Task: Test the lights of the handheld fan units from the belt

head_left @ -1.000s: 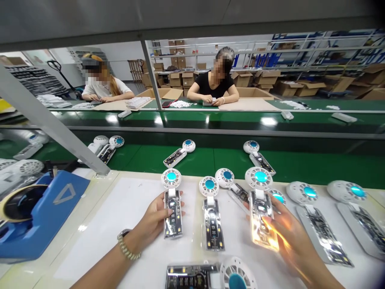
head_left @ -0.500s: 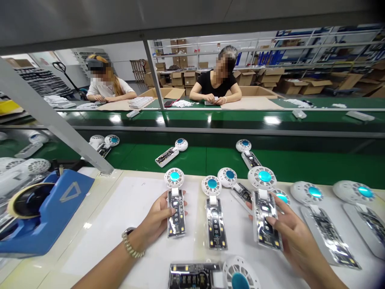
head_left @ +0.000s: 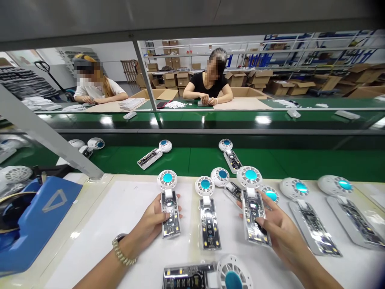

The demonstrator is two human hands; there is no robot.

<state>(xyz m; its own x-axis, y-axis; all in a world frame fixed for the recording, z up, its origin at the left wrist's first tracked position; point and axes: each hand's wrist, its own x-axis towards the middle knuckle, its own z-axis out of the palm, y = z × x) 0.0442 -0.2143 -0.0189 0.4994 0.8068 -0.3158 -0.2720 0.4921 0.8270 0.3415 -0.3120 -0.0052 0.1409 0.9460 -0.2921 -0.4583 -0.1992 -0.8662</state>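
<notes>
My left hand (head_left: pixel 155 218) is closed around the handle of a handheld fan (head_left: pixel 171 230), its thumb resting on the front. This fan has a round white head with a blue centre and a black circuit board under a clear cover. A similar fan (head_left: pixel 257 235) is in my right hand (head_left: pixel 276 224), thumb pressed on its board. Both are held upright, heads away from me. Between my hands another fan (head_left: pixel 209 224) lies on the white work surface (head_left: pixel 114 208). One more fan (head_left: pixel 189 277) lies sideways at the front edge, partly cut off.
More fans (head_left: pixel 315 228) lie to the right. A green conveyor belt (head_left: pixel 198 160) carries several fans beyond the table. A blue tape dispenser (head_left: pixel 51 224) stands at left, beside a slanted metal post (head_left: pixel 54 136). Two co-workers (head_left: pixel 207 86) sit across the line, cardboard boxes behind them.
The view has turned slightly right, so everything appears further left. Fans on the belt have shifted left relative to the table. Both hands keep hold of their fans.
</notes>
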